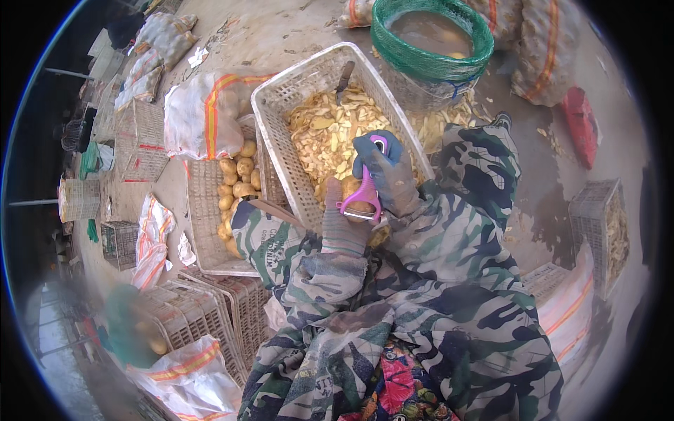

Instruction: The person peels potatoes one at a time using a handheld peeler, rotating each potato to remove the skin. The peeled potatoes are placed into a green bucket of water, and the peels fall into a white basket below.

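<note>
My right hand (387, 173), in a dirty blue-grey glove, grips a pink Y-shaped peeler (369, 192). The peeler's metal blade lies against a potato (352, 188). My left hand (342, 226), in a grey knit glove, holds that potato from the near left side; part of the potato is hidden by the peeler. Both hands are over the near end of a white plastic crate (274, 144) that holds a heap of potato peelings (321, 129). A knife (345, 79) with a dark handle stands tilted in the peelings at the crate's far end.
Left of the crate, another crate (202, 210) holds whole potatoes (245, 166) beside a white mesh sack (197, 121). Beyond on the right stands a bucket (416, 89) of murky water with green netting (432, 68) round its rim. Stacked crates (195, 316) are at the near left; a red bag (581, 126) lies right.
</note>
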Motion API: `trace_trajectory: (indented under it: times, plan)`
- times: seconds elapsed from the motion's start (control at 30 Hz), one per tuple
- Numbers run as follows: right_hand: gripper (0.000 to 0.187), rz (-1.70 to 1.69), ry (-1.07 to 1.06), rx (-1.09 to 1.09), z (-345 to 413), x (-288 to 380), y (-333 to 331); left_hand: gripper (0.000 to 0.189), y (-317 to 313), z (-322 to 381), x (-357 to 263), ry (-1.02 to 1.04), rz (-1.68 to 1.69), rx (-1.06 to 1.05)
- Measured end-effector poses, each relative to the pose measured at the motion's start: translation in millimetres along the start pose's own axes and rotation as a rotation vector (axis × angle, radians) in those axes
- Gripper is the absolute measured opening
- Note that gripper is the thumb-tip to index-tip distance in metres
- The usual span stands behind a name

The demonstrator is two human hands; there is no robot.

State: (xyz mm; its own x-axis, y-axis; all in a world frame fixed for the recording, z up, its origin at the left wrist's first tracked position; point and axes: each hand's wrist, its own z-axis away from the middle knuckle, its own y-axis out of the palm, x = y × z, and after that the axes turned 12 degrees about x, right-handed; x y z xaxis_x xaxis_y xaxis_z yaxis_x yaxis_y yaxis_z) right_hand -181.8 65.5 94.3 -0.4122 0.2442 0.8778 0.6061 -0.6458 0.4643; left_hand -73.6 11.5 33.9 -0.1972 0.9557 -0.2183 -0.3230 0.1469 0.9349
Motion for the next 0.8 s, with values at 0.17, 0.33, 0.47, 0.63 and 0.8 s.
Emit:
trace_trajectory:
  times: [0.17, 0.33, 0.47, 0.63, 0.8]
  plan:
    - [0.020, -0.115, 0.328, -0.001, -33.7, -53.3, -20.3, 0.073, -15.5, 23.6, -14.1, -0.067, -0.243, 0.091]
    - [0.025, 0.295, 0.440, -0.245, -65.9, -145.1, -89.5, 0.070, 19.1, 38.0, 5.6, -0.071, -0.288, 0.251]
    - [0.023, -0.025, 0.285, -0.387, -49.3, -103.3, -45.1, 0.072, 1.0, 37.5, -16.3, 0.090, -0.125, -0.287]
    - [0.021, -0.043, 0.029, -0.032, -2.2, -49.7, -5.5, 0.066, -22.6, 30.7, -14.5, -0.034, 0.061, -0.182]
    - [0.025, -0.028, 0.228, -0.099, -4.3, -49.9, -5.7, 0.056, -18.0, 37.1, -1.2, 0.029, 0.065, -0.157]
